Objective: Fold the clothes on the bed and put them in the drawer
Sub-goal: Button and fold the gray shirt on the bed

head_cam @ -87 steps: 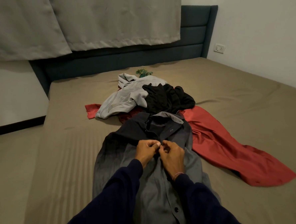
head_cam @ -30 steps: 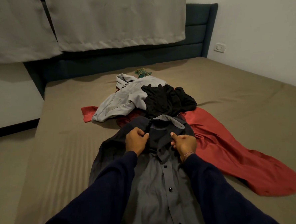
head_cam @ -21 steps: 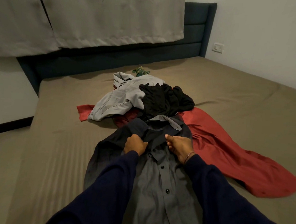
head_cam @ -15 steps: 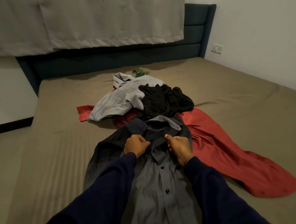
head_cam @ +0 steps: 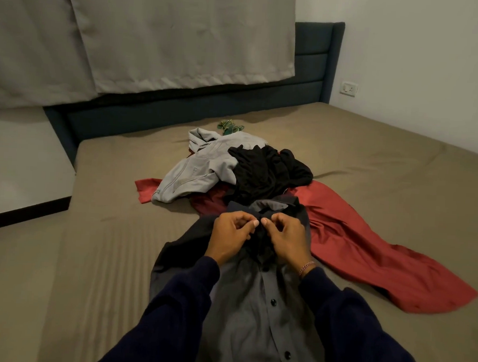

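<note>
A dark grey button-up shirt [head_cam: 254, 316] lies front-up on the bed [head_cam: 400, 174], its collar pointing away from me. My left hand [head_cam: 230, 237] and my right hand [head_cam: 287, 238] meet just below the collar, each pinching the shirt's front placket between thumb and fingers. Beyond the collar lies a pile: a light grey garment [head_cam: 202, 167], a black garment [head_cam: 266, 171] and a red garment [head_cam: 368, 244] spread out to the right. A small green item [head_cam: 230, 125] sits behind the pile.
The bed's olive sheet stretches wide on both sides of the shirt. A dark blue headboard [head_cam: 311, 70] runs along the far edge under grey curtains [head_cam: 146, 35]. A wall socket [head_cam: 349, 88] is at the far right. The bed's left edge drops to the floor [head_cam: 18, 150].
My hands were apart on either side of the collar. They have come together at the shirt's centre, just below the collar, and pinch the placket.
</note>
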`<state>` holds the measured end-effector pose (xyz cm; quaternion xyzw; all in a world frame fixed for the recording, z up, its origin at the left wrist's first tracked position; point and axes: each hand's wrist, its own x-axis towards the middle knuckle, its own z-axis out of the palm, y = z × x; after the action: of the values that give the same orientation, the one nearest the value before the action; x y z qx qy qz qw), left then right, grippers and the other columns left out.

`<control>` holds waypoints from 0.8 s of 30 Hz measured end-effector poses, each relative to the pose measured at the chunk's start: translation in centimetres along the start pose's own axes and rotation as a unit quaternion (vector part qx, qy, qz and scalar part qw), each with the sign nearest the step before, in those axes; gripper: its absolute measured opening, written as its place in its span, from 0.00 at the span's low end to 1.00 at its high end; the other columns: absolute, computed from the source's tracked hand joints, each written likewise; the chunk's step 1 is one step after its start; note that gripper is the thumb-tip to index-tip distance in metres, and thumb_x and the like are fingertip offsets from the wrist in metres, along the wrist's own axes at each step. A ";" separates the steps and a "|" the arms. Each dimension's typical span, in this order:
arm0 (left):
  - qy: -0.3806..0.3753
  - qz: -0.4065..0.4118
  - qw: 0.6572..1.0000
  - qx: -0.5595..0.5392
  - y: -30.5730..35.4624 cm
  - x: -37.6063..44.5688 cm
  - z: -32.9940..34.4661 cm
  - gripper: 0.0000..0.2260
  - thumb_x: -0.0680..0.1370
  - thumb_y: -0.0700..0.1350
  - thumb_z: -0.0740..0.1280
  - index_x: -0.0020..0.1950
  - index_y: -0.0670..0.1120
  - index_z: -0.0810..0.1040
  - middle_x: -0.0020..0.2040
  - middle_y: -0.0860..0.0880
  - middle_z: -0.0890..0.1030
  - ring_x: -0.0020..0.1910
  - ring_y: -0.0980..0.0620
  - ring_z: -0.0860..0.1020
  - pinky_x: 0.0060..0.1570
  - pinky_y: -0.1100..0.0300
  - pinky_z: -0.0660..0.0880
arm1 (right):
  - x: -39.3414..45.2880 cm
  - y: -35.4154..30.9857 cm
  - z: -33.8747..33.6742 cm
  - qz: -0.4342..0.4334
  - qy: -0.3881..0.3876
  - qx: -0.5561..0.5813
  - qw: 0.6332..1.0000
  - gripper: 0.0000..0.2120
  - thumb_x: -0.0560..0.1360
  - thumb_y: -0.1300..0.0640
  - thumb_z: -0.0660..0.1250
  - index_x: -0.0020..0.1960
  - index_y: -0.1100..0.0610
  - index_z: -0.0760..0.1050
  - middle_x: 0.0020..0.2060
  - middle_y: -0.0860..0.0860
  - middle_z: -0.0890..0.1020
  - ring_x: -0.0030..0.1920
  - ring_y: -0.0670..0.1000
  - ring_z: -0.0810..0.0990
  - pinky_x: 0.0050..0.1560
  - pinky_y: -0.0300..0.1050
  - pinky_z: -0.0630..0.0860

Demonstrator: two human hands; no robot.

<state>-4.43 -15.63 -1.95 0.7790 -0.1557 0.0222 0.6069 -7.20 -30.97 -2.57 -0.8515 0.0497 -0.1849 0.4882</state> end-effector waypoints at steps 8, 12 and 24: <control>0.000 0.029 0.999 0.039 2.7 -4.4 0.4 0.05 0.78 0.38 0.70 0.45 0.46 0.85 0.37 0.49 0.85 0.37 0.55 0.83 0.39 0.62 0.80 | -5.4 -2.2 -1.7 -0.020 0.049 -0.013 0.999 0.14 0.78 0.55 0.70 0.35 0.58 0.76 0.28 0.50 0.77 0.29 0.44 0.73 0.31 0.35 0.67; -0.003 0.057 0.989 0.134 4.7 -6.7 0.1 0.03 0.77 0.41 0.72 0.44 0.46 0.85 0.34 0.53 0.84 0.33 0.58 0.82 0.38 0.60 0.81 | -8.4 -3.2 -2.7 -0.006 0.071 -0.001 0.997 0.09 0.76 0.54 0.73 0.38 0.54 0.79 0.31 0.46 0.81 0.33 0.43 0.79 0.33 0.33 0.71; -0.002 0.046 0.994 0.104 7.7 -13.7 -0.5 0.04 0.77 0.40 0.73 0.43 0.46 0.84 0.35 0.49 0.84 0.34 0.52 0.83 0.39 0.56 0.82 | -15.4 -5.5 -4.7 -0.022 0.104 0.014 0.994 0.08 0.77 0.56 0.72 0.39 0.55 0.81 0.31 0.45 0.81 0.32 0.42 0.78 0.33 0.32 0.71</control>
<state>-19.44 -13.84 2.36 0.8297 -0.1899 0.0648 0.5209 -23.75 -27.85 0.12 -0.8213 0.0785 -0.2842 0.4884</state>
